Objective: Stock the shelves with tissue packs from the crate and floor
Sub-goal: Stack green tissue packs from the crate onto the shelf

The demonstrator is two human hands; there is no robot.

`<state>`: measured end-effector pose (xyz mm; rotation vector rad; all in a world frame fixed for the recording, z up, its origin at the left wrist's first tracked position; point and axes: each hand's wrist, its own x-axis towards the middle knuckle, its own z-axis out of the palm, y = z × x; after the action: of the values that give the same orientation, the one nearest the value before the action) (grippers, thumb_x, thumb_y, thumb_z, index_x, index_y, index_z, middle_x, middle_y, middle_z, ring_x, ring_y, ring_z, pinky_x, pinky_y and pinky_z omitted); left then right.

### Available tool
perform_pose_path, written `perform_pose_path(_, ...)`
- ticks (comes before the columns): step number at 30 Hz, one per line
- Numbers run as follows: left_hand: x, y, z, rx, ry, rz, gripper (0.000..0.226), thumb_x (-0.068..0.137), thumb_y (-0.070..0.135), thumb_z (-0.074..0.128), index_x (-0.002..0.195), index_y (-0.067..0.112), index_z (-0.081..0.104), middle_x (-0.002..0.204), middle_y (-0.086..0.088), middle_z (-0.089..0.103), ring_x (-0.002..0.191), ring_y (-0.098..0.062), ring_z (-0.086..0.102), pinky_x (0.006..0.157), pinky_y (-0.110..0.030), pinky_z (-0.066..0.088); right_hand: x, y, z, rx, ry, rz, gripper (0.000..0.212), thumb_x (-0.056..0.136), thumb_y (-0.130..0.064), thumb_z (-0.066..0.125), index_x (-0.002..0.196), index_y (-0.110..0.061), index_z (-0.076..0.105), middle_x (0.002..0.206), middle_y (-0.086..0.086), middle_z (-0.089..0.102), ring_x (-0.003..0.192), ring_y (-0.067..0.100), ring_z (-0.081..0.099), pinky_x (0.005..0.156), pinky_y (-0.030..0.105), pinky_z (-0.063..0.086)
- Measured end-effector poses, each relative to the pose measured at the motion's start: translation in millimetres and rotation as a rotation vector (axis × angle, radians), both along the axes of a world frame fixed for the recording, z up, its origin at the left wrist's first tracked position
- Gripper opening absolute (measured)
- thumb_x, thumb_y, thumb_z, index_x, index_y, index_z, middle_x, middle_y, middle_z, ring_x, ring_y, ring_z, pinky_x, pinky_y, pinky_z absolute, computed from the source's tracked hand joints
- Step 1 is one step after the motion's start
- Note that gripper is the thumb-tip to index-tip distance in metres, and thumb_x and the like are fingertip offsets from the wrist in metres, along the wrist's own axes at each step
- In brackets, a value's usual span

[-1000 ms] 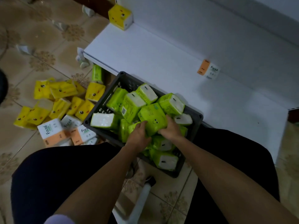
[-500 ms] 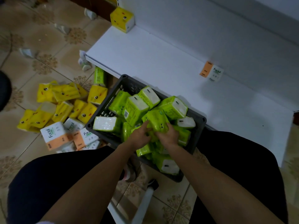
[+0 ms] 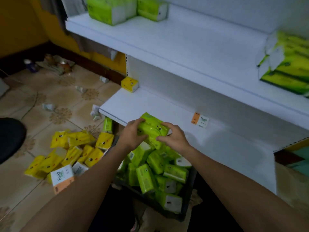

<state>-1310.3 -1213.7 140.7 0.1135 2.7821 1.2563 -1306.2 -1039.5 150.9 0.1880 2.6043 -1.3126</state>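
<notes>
- The left hand (image 3: 132, 134) and right hand (image 3: 174, 139) clamped a green bundle (image 3: 153, 129) of tissue packs between them. The fingers (image 3: 137, 122) were curled over its top and sides. How many packs it held could not be told.
- The bundle hung above the crate (image 3: 188, 205), at the front edge of the lower shelf (image 3: 150, 104) and clear of the board. Whether its underside brushed the heaped packs (image 3: 157, 174) below could not be told.
- Step in hand, by judgement: carrying the bundle across to the shelf.
- To do it well, both palms should press inward so no middle pack slips out. The load should rise over the shelf lip before going forward.
- A likely landing spot was the bare board between the yellow box (image 3: 130, 84) and the orange-and-white pack (image 3: 199, 120). It should be set down flat and pushed back to the wall, with the grip loosened only once it rested.
- Look of the bundle: glossy lime-green film with small dark eye marks printed on it, dented under the grip. It seemed soft and probably slippery.
- The crate was heaped and yellow packs (image 3: 75, 148) lay scattered on the floor (image 3: 50, 91), so much stocking remained.
</notes>
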Motion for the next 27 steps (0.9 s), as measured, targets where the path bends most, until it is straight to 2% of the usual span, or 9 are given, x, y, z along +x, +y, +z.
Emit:
perform_pose_path(5,-23,-29,82,0.096,0.224,0.186,0.050,0.078,0.020,0.073,0.123,0.016,0.053,0.113,-0.010,0.061,0.100,-0.026,0.056,0.083,-0.034,0.044,-43,-27,87,0.044,0.251,0.176,0.065,0.075,-0.024,0.075,0.134,-0.023,0.048,0.131,0.003,0.047,0.104,0.020,0.056,0.086,0.022,0.042)
perform_pose_path(9,-60,-43,143,0.211,0.343,0.307,0.043,0.077,0.019,0.074,0.117,0.018,0.057,0.100,-0.003,0.060,0.087,-0.016,0.053,0.075,-0.028,0.044,-80,-44,148,0.036,0.435,0.206,0.070,0.074,-0.020,0.077,0.137,-0.019,0.047,0.131,0.001,0.054,0.101,0.015,0.058,0.082,0.015,0.041)
perform_pose_path(11,-83,-47,167,0.230,0.383,0.304,0.043,0.076,0.017,0.074,0.115,0.018,0.058,0.098,-0.005,0.061,0.080,-0.010,0.056,0.078,-0.026,0.049,-102,-48,167,0.090,0.490,0.227,0.070,0.075,-0.023,0.075,0.138,-0.019,0.045,0.132,0.004,0.055,0.110,0.020,0.057,0.092,0.023,0.044)
perform_pose_path(14,-113,-46,192,0.241,0.431,0.303,0.043,0.077,0.016,0.074,0.117,0.019,0.058,0.093,-0.011,0.062,0.063,0.000,0.058,0.060,-0.011,0.043,-133,-48,190,0.151,0.527,0.216,0.066,0.079,-0.029,0.070,0.139,-0.021,0.043,0.133,0.004,0.054,0.114,0.024,0.055,0.098,0.038,0.044)
perform_pose_path(17,-145,-37,199,0.219,0.447,0.284,0.055,0.081,0.023,0.070,0.130,0.022,0.046,0.114,-0.009,0.061,0.100,-0.021,0.059,0.077,-0.025,0.044,-163,-42,198,0.127,0.546,0.160,0.062,0.082,-0.026,0.068,0.138,-0.017,0.044,0.128,0.007,0.057,0.108,0.023,0.057,0.094,0.035,0.045)
perform_pose_path(20,-176,-31,189,0.197,0.363,0.243,0.065,0.086,0.027,0.064,0.140,0.019,0.029,0.133,-0.006,0.051,0.119,-0.024,0.051,0.088,-0.031,0.043,-193,-32,193,0.122,0.528,0.085,0.059,0.086,-0.025,0.064,0.140,-0.013,0.041,0.128,0.010,0.056,0.107,0.023,0.055,0.093,0.031,0.042)
perform_pose_path(22,-192,-34,174,-0.024,0.327,0.184,0.054,0.088,0.029,0.060,0.137,0.019,0.039,0.138,-0.004,0.048,0.124,-0.025,0.047,0.097,-0.036,0.041,-213,-25,185,0.165,0.496,0.042,0.059,0.088,-0.023,0.061,0.141,-0.010,0.038,0.134,0.011,0.050,0.118,0.026,0.050,0.098,0.031,0.037)
perform_pose_path(25,-209,-47,161,-0.203,0.341,0.113,0.028,0.088,0.036,0.057,0.111,0.024,0.067,0.131,0.001,0.056,0.124,-0.017,0.048,0.097,-0.031,0.040,-239,-23,177,0.153,0.434,-0.013,0.059,0.088,-0.019,0.061,0.142,-0.011,0.038,0.132,0.016,0.051,0.122,0.029,0.047,0.099,0.030,0.037)
perform_pose_path(27,-219,-57,158,-0.260,0.358,0.102,0.047,0.080,0.055,0.043,0.103,0.025,0.070,0.123,0.003,0.061,0.121,-0.016,0.050,0.092,-0.028,0.039,-255,-24,176,0.097,0.432,-0.033,0.056,0.087,-0.015,0.059,0.140,-0.014,0.042,0.132,0.016,0.053,0.123,0.029,0.048,0.095,0.025,0.037)
